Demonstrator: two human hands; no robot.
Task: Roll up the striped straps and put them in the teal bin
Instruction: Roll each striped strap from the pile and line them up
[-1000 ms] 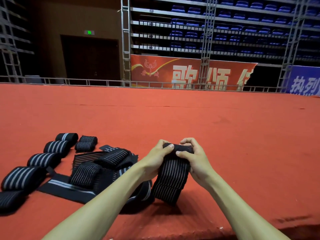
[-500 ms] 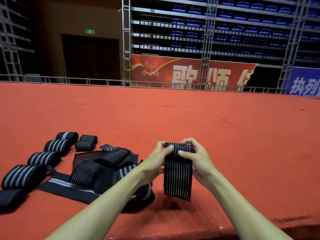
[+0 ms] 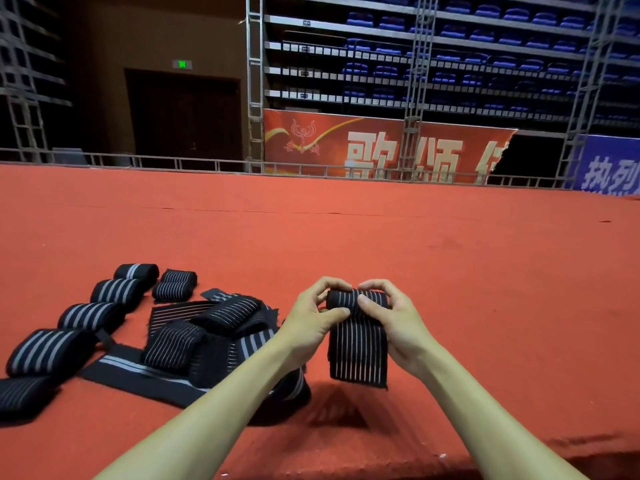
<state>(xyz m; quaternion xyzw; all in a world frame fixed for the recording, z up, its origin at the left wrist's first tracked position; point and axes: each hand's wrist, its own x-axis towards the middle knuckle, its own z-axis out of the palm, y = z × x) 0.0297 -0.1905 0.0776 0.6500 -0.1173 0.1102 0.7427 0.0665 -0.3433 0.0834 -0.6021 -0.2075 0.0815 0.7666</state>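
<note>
Striped strap (image 3: pixel 356 344) hangs over the red table (image 3: pixel 485 271), its top wound into a small roll and its tail dangling loose. Left hand (image 3: pixel 311 320) and right hand (image 3: pixel 394 320) each pinch that roll, a tight grip whose fingers hide the roll's ends. To its left, the heap of loose straps (image 3: pixel 207 337) lies partly behind the left forearm. At the far left, a rolled strap (image 3: pixel 20 396) is cut off by the frame edge.

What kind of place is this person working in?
Probably an indoor arena or sports hall: tiers of blue seats rise at the back, metal truss towers stand before a red banner, and a wide red-carpeted stage fills the foreground.
</note>
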